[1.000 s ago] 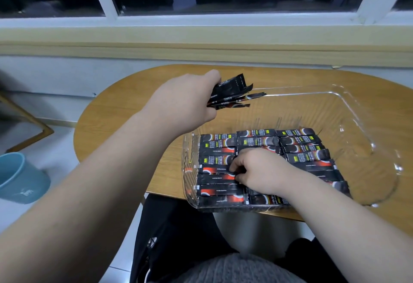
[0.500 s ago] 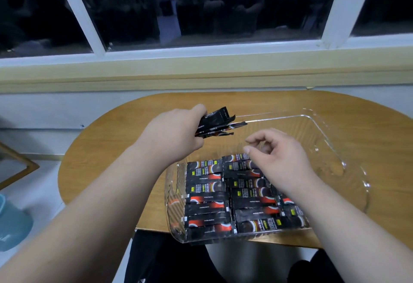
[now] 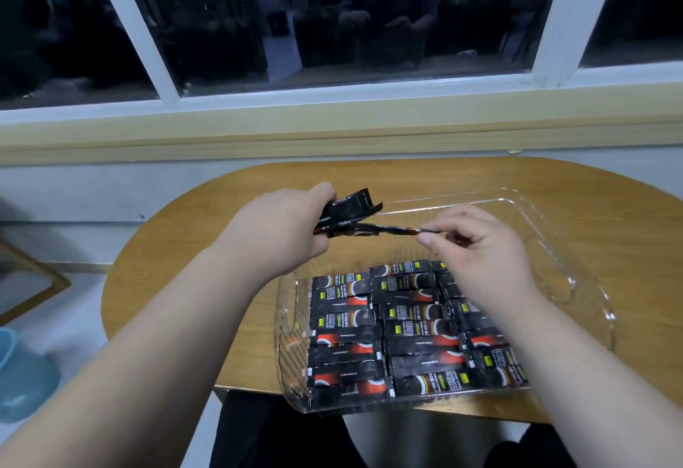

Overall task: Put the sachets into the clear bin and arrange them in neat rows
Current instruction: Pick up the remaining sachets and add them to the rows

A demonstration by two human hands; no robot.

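**I draw one sachet from the bundle above the clear bin**

My left hand grips a fanned bundle of sachets. My right hand pinches the right tip of a single sachet between thumb and fingers. Rows fill the near left of the clear bin on the surface. The sachets look light, thin, slick and floppy, so I judge an end seam the best place to pinch.

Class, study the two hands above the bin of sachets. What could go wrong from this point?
The right hand pinches one sachet from the bundle the left hand holds; the pull could drag others loose. The right forearm hangs over the rows and might knock them askew. The bin seems to overhang the near edge of the table and could tip.
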